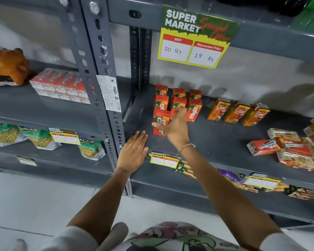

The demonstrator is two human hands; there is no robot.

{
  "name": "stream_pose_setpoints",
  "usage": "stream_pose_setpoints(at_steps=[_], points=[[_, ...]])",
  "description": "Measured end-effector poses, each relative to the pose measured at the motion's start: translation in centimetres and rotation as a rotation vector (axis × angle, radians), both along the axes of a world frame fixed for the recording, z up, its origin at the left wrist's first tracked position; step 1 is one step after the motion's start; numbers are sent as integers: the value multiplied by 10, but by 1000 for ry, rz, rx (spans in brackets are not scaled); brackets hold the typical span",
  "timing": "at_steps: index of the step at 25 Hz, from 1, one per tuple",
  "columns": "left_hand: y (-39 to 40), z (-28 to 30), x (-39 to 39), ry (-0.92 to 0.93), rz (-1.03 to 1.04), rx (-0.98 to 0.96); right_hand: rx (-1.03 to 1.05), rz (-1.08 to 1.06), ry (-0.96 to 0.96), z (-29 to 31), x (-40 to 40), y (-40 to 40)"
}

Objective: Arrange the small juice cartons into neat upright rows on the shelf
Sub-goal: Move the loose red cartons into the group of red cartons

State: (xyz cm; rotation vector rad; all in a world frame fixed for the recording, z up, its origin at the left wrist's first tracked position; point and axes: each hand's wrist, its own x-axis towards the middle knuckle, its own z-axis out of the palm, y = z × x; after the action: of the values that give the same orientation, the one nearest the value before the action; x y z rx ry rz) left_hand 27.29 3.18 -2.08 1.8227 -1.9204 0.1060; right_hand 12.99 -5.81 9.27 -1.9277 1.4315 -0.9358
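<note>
Several red and orange juice cartons [194, 109] stand upright in rows at the back left of the grey shelf [216, 140]. My right hand [176, 127] reaches among them, thumb against the front carton [161, 122] and fingers touching the carton behind; whether it grips one is unclear. My left hand [133, 151] lies flat, fingers together, on the shelf's front edge, holding nothing. A heap of cartons [290, 151] lies on its side at the right of the shelf. Three orange "Real" cartons [237, 113] stand upright in a row between.
A grey slotted upright post [105, 98] borders the shelf on the left. A price sign [196, 37] hangs from the shelf above. Snack packets [38, 138] fill the lower left shelf, and other packets [232, 178] sit below the carton shelf. A wrapped multipack [60, 86] sits upper left.
</note>
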Motion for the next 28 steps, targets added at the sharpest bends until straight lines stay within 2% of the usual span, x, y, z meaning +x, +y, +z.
stream_pose_setpoints(at_steps=[3, 5, 8, 14, 19, 22, 25, 28], points=[[1, 0, 0, 16, 4, 1, -155, 374, 409, 34, -28, -23], [2, 2, -1, 7, 11, -8, -195, 544, 607, 52, -30, -33], [2, 6, -2, 26, 9, 10, -212, 633, 713, 57, -21, -35], [2, 2, -1, 24, 18, 21, -226, 640, 785, 58, -15, -39], [0, 1, -2, 29, 22, 14, -105, 539, 833, 57, 2, -35], [1, 0, -3, 21, 28, 20, -74, 316, 782, 54, 16, -29], [1, -1, -3, 19, 25, 17, -15, 52, 649, 46, 30, -25], [1, -1, -2, 22, 24, 14, 18, -124, 523, 38, 41, -22]])
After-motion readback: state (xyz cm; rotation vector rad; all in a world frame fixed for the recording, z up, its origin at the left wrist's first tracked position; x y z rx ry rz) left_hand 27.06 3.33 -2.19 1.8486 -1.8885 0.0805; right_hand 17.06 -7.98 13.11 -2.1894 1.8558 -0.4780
